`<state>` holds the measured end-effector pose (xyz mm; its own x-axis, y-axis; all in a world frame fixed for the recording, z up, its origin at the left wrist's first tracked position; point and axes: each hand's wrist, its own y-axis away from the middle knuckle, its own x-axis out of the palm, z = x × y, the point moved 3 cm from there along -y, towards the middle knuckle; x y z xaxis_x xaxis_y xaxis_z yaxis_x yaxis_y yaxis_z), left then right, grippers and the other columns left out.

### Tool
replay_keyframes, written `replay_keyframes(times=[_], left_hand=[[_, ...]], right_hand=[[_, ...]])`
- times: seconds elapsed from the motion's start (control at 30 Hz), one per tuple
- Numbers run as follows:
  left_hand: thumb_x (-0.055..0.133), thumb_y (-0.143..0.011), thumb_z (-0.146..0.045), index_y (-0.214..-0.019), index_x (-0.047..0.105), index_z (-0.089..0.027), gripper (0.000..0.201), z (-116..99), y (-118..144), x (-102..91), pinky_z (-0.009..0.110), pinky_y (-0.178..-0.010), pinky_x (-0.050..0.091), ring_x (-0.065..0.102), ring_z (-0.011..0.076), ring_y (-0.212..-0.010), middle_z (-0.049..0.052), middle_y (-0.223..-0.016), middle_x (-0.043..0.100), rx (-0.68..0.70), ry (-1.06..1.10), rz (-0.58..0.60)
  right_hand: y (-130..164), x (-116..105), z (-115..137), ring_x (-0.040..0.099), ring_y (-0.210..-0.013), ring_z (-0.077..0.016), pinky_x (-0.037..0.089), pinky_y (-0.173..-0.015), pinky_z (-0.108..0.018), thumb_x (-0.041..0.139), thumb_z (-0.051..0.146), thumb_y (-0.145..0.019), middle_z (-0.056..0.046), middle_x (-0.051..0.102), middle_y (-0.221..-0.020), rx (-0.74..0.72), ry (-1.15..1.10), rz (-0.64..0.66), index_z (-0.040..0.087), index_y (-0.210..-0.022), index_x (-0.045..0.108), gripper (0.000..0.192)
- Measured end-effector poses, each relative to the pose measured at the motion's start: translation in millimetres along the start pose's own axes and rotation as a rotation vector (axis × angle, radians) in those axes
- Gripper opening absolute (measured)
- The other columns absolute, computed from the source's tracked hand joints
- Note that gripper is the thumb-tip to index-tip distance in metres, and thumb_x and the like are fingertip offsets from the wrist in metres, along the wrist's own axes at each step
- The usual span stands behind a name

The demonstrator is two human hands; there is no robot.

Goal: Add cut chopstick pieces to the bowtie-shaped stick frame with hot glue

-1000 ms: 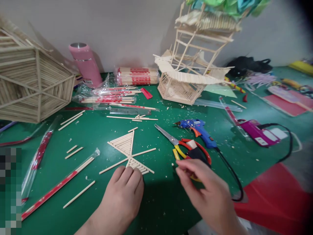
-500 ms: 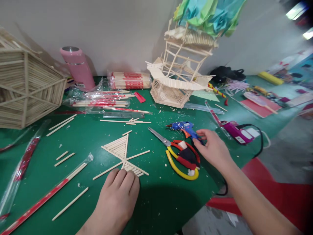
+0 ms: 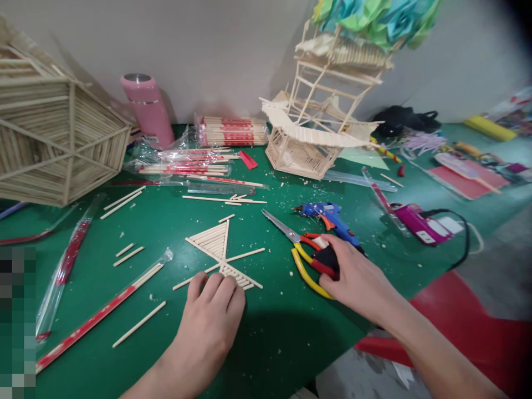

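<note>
A star-like frame of thin wooden sticks (image 3: 208, 241) lies flat on the green table, two of its wedges filled with short parallel sticks. My left hand (image 3: 214, 318) is closed at its lower edge, knuckles up, and its fingertips are hidden. Right of the frame are large scissors (image 3: 286, 228) with red and yellow handles, blades pointing up and left. My right hand (image 3: 353, 275) grips these handles, which show black and red wrapping. Just beyond it lies a blue glue gun (image 3: 322, 212) with an orange trigger, apart from the hand.
Loose sticks (image 3: 139, 324) and wrapped chopsticks (image 3: 103, 310) lie on the left. At the back stand a round stick lattice (image 3: 70, 149), a pink bottle (image 3: 149, 113), a chopstick bundle (image 3: 233, 133) and a stick pavilion (image 3: 307, 144). A purple power socket (image 3: 419, 224) sits right.
My right hand has left the glue gun's handle and come down and toward me onto the scissors' handles. My left hand stays at the stick frame. The view has shifted slightly.
</note>
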<state>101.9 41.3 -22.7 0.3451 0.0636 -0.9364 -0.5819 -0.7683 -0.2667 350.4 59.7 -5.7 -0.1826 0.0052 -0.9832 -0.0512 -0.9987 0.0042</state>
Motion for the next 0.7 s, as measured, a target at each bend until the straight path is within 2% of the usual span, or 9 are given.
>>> replay_keyframes(times=[0.2,0.3,0.37,0.47,0.57,0.7], left_hand=[[0.045,-0.08,-0.002,-0.095,0.057,-0.018,0.024,0.4,0.2,1.5,0.039,-0.084,0.034,0.052,0.0196,-0.085,0.003,-0.09,0.06,-0.004,0.004,-0.015],[0.043,-0.083,-0.004,-0.095,0.057,-0.017,0.022,-1.4,-2.8,2.3,0.041,-0.084,0.033,0.051,0.0207,-0.085,0.005,-0.091,0.061,0.017,-0.014,-0.038],[0.041,-0.083,-0.003,-0.092,0.058,-0.015,0.023,-3.1,-6.1,2.3,0.042,-0.084,0.031,0.05,0.0216,-0.085,0.006,-0.091,0.06,0.037,-0.026,-0.037],[0.04,-0.082,-0.002,-0.086,0.058,-0.015,0.024,-4.8,-11.4,2.3,0.043,-0.083,0.031,0.048,0.022,-0.083,0.005,-0.085,0.058,0.047,-0.024,-0.007],[0.041,-0.083,-0.003,-0.081,0.058,-0.016,0.022,-5.0,-15.0,2.3,0.043,-0.082,0.032,0.048,0.0213,-0.08,0.004,-0.081,0.057,0.023,0.004,0.006],[0.043,-0.086,-0.012,-0.082,0.057,-0.017,0.016,-3.7,-14.0,0.4,0.042,-0.079,0.033,0.049,0.0209,-0.079,0.004,-0.081,0.059,-0.026,0.057,-0.02]], right_hand=[[-4.7,-3.0,-1.3,0.066,-0.067,-0.0248,0.047,-0.054,-0.03,0.054,0.023,-0.059,-0.007,0.069,-0.083,0.018,-0.017,-0.024,0.019,-0.108,0.051,0.049],[6.8,-7.9,1.0,0.066,-0.06,-0.0226,0.048,-0.049,-0.029,0.057,0.026,-0.062,-0.004,0.07,-0.078,0.026,-0.078,-0.002,0.02,-0.108,0.048,0.047],[18.8,-9.1,2.6,0.065,-0.054,-0.0212,0.049,-0.045,-0.028,0.059,0.031,-0.065,-0.002,0.069,-0.072,0.052,-0.201,0.028,0.021,-0.108,0.045,0.046],[39.3,-8.9,1.6,0.068,-0.064,-0.0215,0.054,-0.05,-0.029,0.062,0.032,-0.065,-0.004,0.07,-0.08,0.098,-0.392,0.03,0.023,-0.109,0.043,0.048],[57.2,-12.1,-3.3,0.068,-0.078,-0.0244,0.056,-0.061,-0.031,0.065,0.029,-0.064,-0.007,0.069,-0.094,0.088,-0.427,-0.026,0.024,-0.104,0.045,0.045],[73.0,-19.2,-6.9,0.069,-0.073,-0.0225,0.056,-0.052,-0.025,0.067,0.03,-0.068,-0.003,0.071,-0.086,-0.036,-0.454,0.039,0.031,-0.097,0.056,0.031]])
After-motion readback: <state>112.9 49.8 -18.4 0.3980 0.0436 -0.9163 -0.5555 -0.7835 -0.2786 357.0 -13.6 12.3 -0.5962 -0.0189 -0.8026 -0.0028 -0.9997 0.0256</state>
